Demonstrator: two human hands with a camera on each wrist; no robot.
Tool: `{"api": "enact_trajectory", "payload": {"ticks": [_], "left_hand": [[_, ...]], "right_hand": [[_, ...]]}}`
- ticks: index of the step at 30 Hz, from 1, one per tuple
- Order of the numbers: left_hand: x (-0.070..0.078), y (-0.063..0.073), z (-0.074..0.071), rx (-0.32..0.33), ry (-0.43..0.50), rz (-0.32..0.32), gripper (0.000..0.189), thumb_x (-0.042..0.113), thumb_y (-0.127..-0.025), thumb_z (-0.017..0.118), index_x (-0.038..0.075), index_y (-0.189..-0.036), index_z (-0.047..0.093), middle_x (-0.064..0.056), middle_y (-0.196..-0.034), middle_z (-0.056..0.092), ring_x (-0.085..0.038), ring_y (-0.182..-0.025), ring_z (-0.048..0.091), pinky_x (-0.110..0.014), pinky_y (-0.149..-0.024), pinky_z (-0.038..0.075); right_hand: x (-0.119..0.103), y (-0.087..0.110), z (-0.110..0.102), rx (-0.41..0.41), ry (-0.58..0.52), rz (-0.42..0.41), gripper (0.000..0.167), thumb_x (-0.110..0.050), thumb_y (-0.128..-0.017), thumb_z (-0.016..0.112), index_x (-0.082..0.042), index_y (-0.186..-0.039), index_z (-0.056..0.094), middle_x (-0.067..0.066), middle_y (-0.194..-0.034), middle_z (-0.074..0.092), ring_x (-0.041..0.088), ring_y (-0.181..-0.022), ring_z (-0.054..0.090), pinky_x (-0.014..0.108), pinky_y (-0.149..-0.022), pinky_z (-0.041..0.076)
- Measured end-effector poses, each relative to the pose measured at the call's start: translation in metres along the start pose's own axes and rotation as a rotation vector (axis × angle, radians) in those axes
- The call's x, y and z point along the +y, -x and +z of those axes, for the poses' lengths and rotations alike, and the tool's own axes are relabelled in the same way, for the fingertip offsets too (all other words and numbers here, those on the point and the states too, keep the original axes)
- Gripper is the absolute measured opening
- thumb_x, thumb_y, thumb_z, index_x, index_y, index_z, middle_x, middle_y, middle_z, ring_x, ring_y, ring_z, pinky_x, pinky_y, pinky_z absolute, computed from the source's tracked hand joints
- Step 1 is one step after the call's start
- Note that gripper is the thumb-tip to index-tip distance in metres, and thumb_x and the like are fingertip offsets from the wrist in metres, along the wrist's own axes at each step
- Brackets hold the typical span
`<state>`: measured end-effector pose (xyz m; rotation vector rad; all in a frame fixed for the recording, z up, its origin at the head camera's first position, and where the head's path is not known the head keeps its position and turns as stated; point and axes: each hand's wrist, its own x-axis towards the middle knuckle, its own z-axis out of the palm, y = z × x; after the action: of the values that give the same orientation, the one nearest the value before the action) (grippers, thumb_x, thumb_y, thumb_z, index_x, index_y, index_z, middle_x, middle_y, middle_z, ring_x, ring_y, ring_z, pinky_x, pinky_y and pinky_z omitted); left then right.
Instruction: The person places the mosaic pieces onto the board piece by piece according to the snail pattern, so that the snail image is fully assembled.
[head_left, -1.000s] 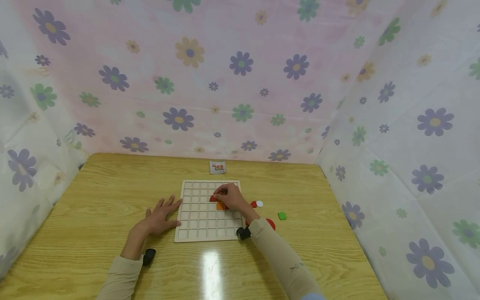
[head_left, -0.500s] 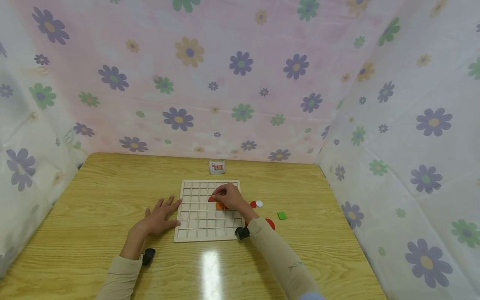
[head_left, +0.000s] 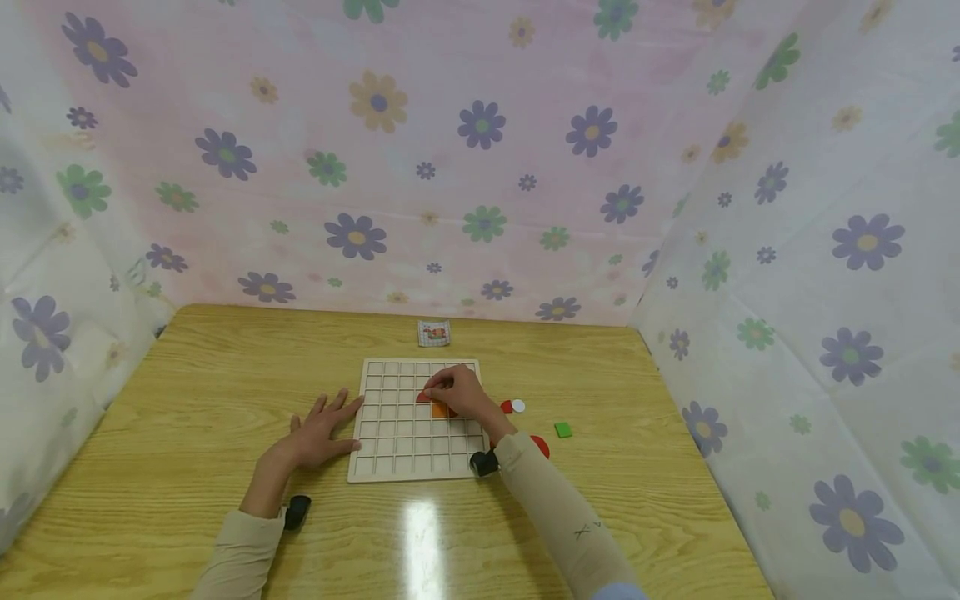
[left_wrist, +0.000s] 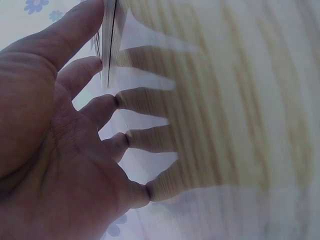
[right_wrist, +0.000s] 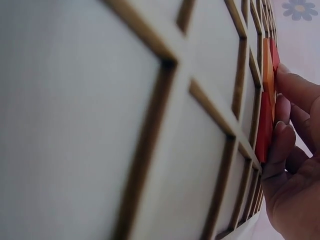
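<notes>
A wooden grid board (head_left: 390, 450) lies on the table. My left hand (head_left: 318, 433) rests beside its left edge with fingers spread; in the left wrist view the thumb and a fingertip touch the board's side (left_wrist: 109, 45). My right hand (head_left: 465, 393) is over the board's upper middle and pinches a red piece with one curved side (head_left: 423, 397). Just below that piece an orange square tile (head_left: 438, 410) sits in the grid. In the right wrist view another red tile (right_wrist: 264, 127) lies beside the orange one, partly hidden by my fingers.
A small picture card (head_left: 434, 333) lies behind the board. To the right are a small red piece (head_left: 507, 407), a white disc (head_left: 518, 406), a green square (head_left: 563, 430) and a larger red rounded piece (head_left: 540, 447), partly behind my right sleeve. Flower-patterned sheets surround the table.
My right hand has shifted very slightly left with the red piece within the first half second and since stays in place. My left hand has not moved.
</notes>
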<state>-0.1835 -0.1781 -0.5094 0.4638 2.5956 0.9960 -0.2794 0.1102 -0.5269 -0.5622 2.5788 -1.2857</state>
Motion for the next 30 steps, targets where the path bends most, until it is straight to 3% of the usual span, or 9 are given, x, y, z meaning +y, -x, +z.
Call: {"api": "enact_trajectory", "payload": {"ticks": [20, 30], "left_hand": [[-0.006, -0.002, 0.004, 0.003, 0.013, -0.002, 0.077, 0.029, -0.097, 0.07, 0.003, -0.158, 0.032, -0.032, -0.165, 0.01, -0.062, -0.147, -0.001, -0.088, -0.1, -0.003], [-0.001, 0.0, 0.002, 0.001, 0.005, 0.006, 0.077, 0.029, -0.097, 0.071, 0.002, -0.158, 0.033, -0.032, -0.165, 0.011, -0.062, -0.147, -0.001, -0.089, -0.1, -0.002]], "right_hand": [[0.002, 0.002, -0.002, -0.039, -0.074, 0.042, 0.01, -0.011, -0.091, 0.077, -0.003, -0.096, 0.077, 0.007, -0.087, 0.073, 0.009, -0.07, 0.061, 0.023, -0.067, 0.052], [0.005, 0.001, -0.014, -0.076, -0.17, 0.056, 0.019, -0.01, -0.092, 0.075, -0.001, -0.109, 0.076, 0.011, -0.1, 0.072, 0.012, -0.078, 0.062, 0.025, -0.071, 0.053]]}}
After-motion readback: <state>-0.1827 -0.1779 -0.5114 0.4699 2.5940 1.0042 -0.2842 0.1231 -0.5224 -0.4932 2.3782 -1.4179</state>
